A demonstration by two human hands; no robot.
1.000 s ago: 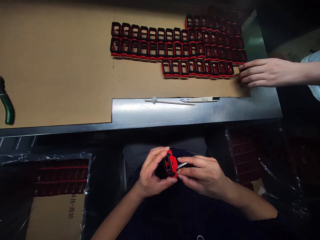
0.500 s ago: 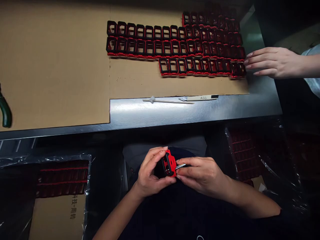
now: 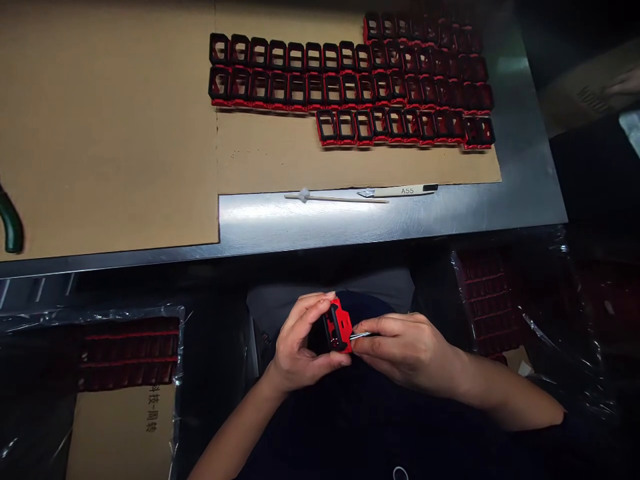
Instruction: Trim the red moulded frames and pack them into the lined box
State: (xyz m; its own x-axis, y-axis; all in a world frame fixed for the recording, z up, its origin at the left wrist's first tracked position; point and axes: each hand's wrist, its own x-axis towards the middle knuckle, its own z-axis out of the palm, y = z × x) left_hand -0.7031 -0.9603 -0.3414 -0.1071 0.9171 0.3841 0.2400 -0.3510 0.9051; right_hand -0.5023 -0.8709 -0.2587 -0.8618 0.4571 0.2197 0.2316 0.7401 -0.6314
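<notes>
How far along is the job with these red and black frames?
Done, apparently: rows of red-and-black frames lie on the cardboard sheet. In hand: the left hand grips one frame while the right hand holds a thin metal tool against it. Left, perhaps: stacked frames in plastic sheeting, though their state is unclear.

The held rectangular plastic frame (image 3: 339,327) is bright red and black, the thin pick (image 3: 360,336) silver; matching red-and-black frames (image 3: 350,87) line tan cardboard (image 3: 110,133).
</notes>
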